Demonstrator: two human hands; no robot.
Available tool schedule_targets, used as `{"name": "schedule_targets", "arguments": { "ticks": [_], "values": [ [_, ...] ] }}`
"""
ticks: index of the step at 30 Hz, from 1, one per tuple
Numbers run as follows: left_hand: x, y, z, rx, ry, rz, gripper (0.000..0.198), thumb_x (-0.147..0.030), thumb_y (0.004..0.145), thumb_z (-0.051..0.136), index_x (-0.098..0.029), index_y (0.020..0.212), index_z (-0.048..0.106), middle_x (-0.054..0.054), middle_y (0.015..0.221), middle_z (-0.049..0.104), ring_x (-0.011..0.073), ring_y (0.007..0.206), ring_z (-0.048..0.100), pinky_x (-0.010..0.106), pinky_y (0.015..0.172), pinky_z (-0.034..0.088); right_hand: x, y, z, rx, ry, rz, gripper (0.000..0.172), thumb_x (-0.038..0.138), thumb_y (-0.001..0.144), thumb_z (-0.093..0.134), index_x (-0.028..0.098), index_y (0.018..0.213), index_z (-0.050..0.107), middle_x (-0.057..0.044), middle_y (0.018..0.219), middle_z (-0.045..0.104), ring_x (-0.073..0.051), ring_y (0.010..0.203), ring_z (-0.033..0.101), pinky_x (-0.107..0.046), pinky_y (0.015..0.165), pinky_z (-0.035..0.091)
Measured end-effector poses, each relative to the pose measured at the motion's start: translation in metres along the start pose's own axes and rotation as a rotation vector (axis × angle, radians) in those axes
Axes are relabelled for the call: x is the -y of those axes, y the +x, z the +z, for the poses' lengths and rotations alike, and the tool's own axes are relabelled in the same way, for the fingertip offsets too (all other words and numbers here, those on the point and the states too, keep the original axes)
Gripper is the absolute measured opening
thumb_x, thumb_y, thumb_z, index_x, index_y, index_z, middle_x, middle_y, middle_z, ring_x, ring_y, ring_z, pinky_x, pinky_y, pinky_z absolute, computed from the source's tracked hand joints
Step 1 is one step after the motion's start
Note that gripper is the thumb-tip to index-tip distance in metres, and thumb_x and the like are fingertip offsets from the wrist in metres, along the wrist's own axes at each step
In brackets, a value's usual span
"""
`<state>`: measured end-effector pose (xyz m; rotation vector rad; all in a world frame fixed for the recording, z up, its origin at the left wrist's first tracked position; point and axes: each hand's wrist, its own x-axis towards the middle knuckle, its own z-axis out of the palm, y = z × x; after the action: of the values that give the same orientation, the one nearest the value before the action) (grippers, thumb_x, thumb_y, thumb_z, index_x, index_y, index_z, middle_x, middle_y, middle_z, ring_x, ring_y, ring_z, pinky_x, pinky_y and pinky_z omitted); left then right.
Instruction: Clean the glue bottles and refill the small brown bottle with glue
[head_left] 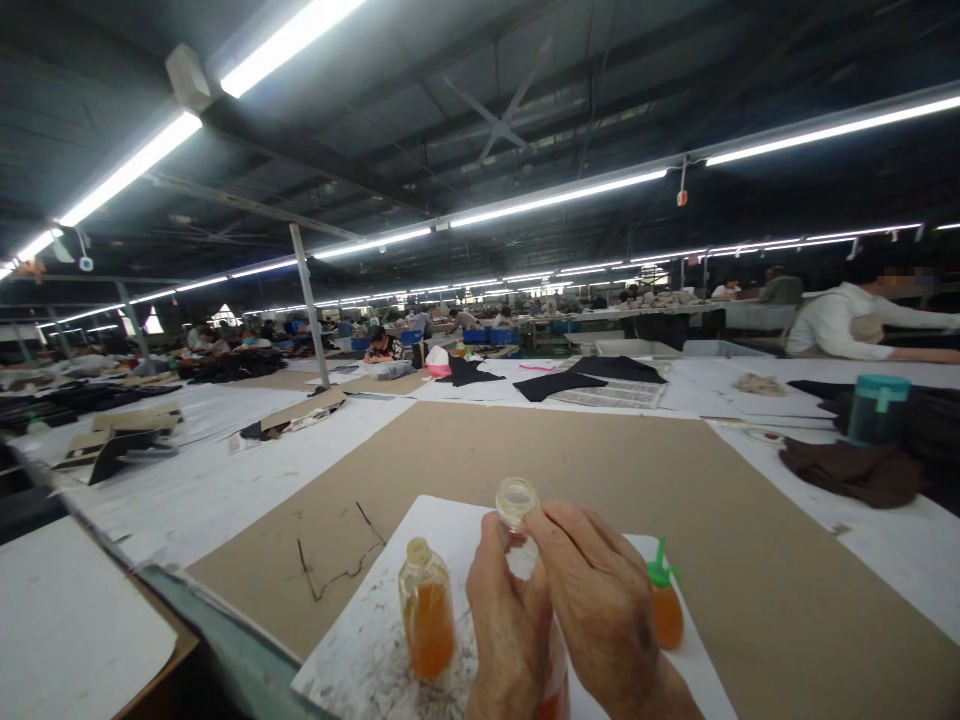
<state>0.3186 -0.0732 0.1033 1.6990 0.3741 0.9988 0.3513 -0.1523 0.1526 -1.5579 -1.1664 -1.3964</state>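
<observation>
Asker: Whereabouts first; spotting the clear bottle [517,500] where?

Watcher: Finding it low in the middle of the view; standing upright, mouth uncapped and facing up; poking out above both hands; hanging over the white board [360,650] lying on the worktop [187,490].

Asker: Being gripped how?

Watcher: Clamping round it with the left hand [508,630], thumb rising along the neck; wrapping over from the other side with the right hand [600,600], fingers pressing just under the rim; pressing both hands together and hiding most of the body; showing only a trace of orange-red low between the wrists.

Asker: Seeing anything close by?

Watcher: Seeing an orange-filled bottle [427,620] with a pale top, standing upright on the white board just left of the left hand; noting a smaller orange bottle [666,605] with a green nozzle, peeking out just right of the right hand; spotting wire spectacles [341,560] lying further left on the brown sheet [540,450], well apart from the hands.

Asker: And further off?

Watcher: Noting a teal cup [877,405] near the right edge, sitting beside dark brown cloth [855,470]; seeing black fabric pieces [559,385] lying across the far worktop; catching a person in a white sleeve [832,320] leaning at the right, well apart from these two hands.
</observation>
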Motion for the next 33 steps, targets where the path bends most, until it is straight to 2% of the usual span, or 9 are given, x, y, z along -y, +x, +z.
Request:
{"name": "schedule_targets", "arguments": {
  "ticks": [4, 7, 10, 12, 14, 18, 20, 26, 33],
  "values": [
    [0.002, 0.000, 0.001, 0.066, 0.051, 0.033, 0.033, -0.047, 0.076, 0.055, -0.017, 0.090, 0.053, 0.005, 0.081, 0.063, 0.0207, 0.073, 0.057, 0.028, 0.060, 0.042, -0.008, 0.004, -0.004, 0.124, 0.089, -0.037, 0.025, 0.011, 0.090, 0.044, 0.016, 0.077, 0.066, -0.007, 0.075, 0.068, -0.018, 0.068, 0.062, -0.028, 0.063, 0.050],
    [-0.003, -0.003, 0.002, 0.086, 0.058, -0.011, 0.031, -0.045, 0.078, 0.053, -0.018, 0.091, 0.053, 0.004, 0.084, 0.062, 0.0199, 0.074, 0.057, 0.026, 0.056, 0.040, -0.009, 0.001, -0.010, 0.179, 0.306, 0.303, 0.017, 0.017, 0.087, 0.052, 0.020, 0.076, 0.065, -0.002, 0.073, 0.066, -0.015, 0.066, 0.061, -0.022, 0.059, 0.050],
    [-0.004, -0.004, 0.001, 0.075, 0.084, -0.038, 0.022, -0.038, 0.078, 0.055, -0.019, 0.088, 0.052, 0.004, 0.085, 0.062, 0.0210, 0.080, 0.058, 0.028, 0.067, 0.041, -0.005, -0.004, -0.023, 0.016, 0.504, 0.730, 0.009, 0.024, 0.081, 0.061, 0.021, 0.074, 0.065, 0.003, 0.057, 0.057, -0.012, 0.049, 0.053, -0.020, 0.045, 0.044],
    [-0.002, -0.002, 0.000, 0.042, 0.124, -0.056, 0.020, -0.035, 0.076, 0.056, -0.019, 0.087, 0.051, 0.004, 0.084, 0.062, 0.0218, 0.082, 0.058, 0.030, 0.073, 0.041, -0.001, -0.005, -0.033, -0.189, 0.593, 0.816, 0.006, 0.026, 0.079, 0.063, 0.022, 0.076, 0.065, 0.004, 0.056, 0.055, -0.011, 0.046, 0.049, -0.020, 0.043, 0.041],
    [0.000, 0.000, -0.002, 0.022, 0.158, -0.061, 0.020, -0.035, 0.076, 0.056, -0.020, 0.087, 0.050, 0.004, 0.085, 0.062, 0.0222, 0.082, 0.058, 0.031, 0.073, 0.040, 0.002, -0.003, -0.038, -0.271, 0.562, 0.769, 0.001, 0.025, 0.078, 0.065, 0.024, 0.078, 0.066, 0.003, 0.068, 0.061, -0.010, 0.050, 0.051, -0.020, 0.047, 0.043],
    [0.001, 0.000, -0.001, 0.045, 0.169, -0.058, 0.021, -0.038, 0.078, 0.055, -0.020, 0.087, 0.049, 0.004, 0.086, 0.062, 0.0227, 0.081, 0.058, 0.032, 0.074, 0.040, 0.000, -0.004, -0.031, -0.001, 0.332, 0.606, 0.006, 0.022, 0.080, 0.063, 0.025, 0.077, 0.068, 0.002, 0.076, 0.064, -0.011, 0.063, 0.060, -0.016, 0.059, 0.048],
    [0.000, -0.001, 0.000, 0.056, 0.169, -0.065, 0.022, -0.040, 0.078, 0.054, -0.020, 0.088, 0.049, 0.004, 0.086, 0.062, 0.0230, 0.081, 0.058, 0.033, 0.075, 0.040, -0.003, -0.009, -0.022, 0.059, 0.273, 0.552, 0.008, 0.022, 0.083, 0.061, 0.025, 0.080, 0.067, 0.003, 0.077, 0.064, -0.010, 0.066, 0.062, -0.015, 0.061, 0.048],
    [-0.001, -0.001, 0.001, 0.041, 0.134, -0.040, 0.026, -0.042, 0.077, 0.057, -0.020, 0.087, 0.050, 0.003, 0.083, 0.061, 0.0229, 0.080, 0.057, 0.033, 0.073, 0.041, 0.000, -0.013, -0.004, 0.042, 0.197, 0.425, 0.014, 0.020, 0.087, 0.054, 0.021, 0.082, 0.066, 0.001, 0.078, 0.063, -0.009, 0.064, 0.064, -0.012, 0.061, 0.048],
    [0.003, -0.001, 0.000, 0.060, 0.090, -0.016, 0.035, -0.052, 0.079, 0.055, -0.020, 0.089, 0.050, 0.005, 0.086, 0.061, 0.0227, 0.080, 0.057, 0.032, 0.069, 0.042, 0.008, -0.003, 0.001, 0.039, 0.163, 0.453, 0.019, 0.017, 0.087, 0.049, 0.020, 0.076, 0.065, 0.001, 0.075, 0.063, -0.008, 0.060, 0.062, -0.012, 0.058, 0.047]
  ]
}}
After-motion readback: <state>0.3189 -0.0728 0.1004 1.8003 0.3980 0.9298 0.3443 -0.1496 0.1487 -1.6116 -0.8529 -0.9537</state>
